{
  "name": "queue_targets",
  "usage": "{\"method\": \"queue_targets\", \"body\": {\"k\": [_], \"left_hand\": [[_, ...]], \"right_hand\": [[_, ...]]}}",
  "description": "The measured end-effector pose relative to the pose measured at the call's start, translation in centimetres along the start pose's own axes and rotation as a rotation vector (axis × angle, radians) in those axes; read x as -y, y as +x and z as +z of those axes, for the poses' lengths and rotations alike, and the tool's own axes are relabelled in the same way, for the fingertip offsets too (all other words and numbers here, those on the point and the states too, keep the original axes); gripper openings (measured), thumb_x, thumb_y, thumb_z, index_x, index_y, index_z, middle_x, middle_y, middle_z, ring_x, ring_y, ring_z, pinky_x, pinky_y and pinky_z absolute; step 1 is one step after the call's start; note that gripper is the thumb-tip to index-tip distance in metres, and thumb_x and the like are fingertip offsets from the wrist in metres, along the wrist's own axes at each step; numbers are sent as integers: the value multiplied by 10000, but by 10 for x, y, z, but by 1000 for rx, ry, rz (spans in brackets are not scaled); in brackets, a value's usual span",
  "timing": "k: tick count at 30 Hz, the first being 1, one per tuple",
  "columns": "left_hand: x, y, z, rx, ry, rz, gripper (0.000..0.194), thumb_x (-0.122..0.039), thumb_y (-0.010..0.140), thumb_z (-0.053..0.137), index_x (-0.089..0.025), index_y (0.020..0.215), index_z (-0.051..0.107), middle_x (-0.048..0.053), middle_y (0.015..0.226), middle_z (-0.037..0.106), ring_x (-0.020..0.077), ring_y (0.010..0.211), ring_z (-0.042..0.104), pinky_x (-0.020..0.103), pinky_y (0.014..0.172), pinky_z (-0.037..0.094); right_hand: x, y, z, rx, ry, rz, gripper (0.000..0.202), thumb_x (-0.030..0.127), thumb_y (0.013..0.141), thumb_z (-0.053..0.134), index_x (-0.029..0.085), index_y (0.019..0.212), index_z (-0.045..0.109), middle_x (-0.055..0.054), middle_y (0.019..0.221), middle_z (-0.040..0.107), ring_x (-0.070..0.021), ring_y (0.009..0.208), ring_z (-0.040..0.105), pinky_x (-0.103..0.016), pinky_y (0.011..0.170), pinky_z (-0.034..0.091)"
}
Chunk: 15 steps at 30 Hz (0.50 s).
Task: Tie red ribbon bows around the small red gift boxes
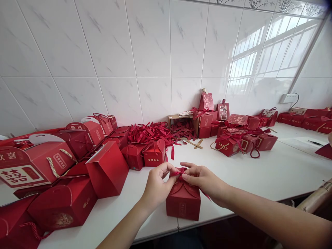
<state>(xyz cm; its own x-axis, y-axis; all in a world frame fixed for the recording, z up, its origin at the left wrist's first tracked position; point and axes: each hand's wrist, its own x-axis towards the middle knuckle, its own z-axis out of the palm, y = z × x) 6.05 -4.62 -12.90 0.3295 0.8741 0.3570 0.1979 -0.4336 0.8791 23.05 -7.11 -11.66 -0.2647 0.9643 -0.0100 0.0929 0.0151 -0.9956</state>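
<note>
Red gift box (183, 204) on table (259, 176), bottom center of view, upright near front edge. Curved top flaps folded in, dark red ribbon (181, 175) gathered on top. Both hands on it: left hand (158, 185) pinches ribbon, thumb to index, from 9 o'clock of the knot; right hand (207, 181) pinches from 3 o'clock, one finger sticking out past the knot. Ribbon tail shows under right hand.

Clock from that box:
- 9 to 10: handled boxes (49, 162), rope handles; tall red box (107, 169) nearer in.
- 10 to 11: two small red boxes (133, 155), side by side.
- 11: ribbon heap (151, 134).
- 12: open carton (181, 128), more ribbon strips inside.
- 12 to 1: flat gold strips (198, 144), crossed.
- 1 to 2: ribboned boxes (229, 145), clustered.
- 2: paper (298, 147) with black pen (314, 142).
</note>
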Motion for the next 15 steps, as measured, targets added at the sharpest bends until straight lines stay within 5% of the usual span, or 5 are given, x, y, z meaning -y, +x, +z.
{"method": "queue_targets", "body": {"k": [5,10,15], "left_hand": [[2,6,-3,-92,-84,1,247,-139,751,561,-215,964,461,-12,838,553,134,836,590,289,796,510],[-4,-3,-4,62,82,53,163,-216,769,600,-202,904,510,26,930,562,164,912,569,357,910,468],[-6,-3,0,-56,118,-13,235,-290,730,681,-211,880,518,15,918,547,171,922,575,352,888,483]], "right_hand": [[1,0,2,-14,183,38,333,500,651,743,170,687,715,-111,1381,444,-253,1386,217,-354,1050,305],[5,-1,0,-16,191,131,355,498,613,764,164,731,735,-104,1376,460,-282,1339,307,-374,1049,303],[4,-4,-2,-34,204,148,316,473,657,741,183,782,745,-86,1369,484,-267,1335,319,-384,1055,286]]}}
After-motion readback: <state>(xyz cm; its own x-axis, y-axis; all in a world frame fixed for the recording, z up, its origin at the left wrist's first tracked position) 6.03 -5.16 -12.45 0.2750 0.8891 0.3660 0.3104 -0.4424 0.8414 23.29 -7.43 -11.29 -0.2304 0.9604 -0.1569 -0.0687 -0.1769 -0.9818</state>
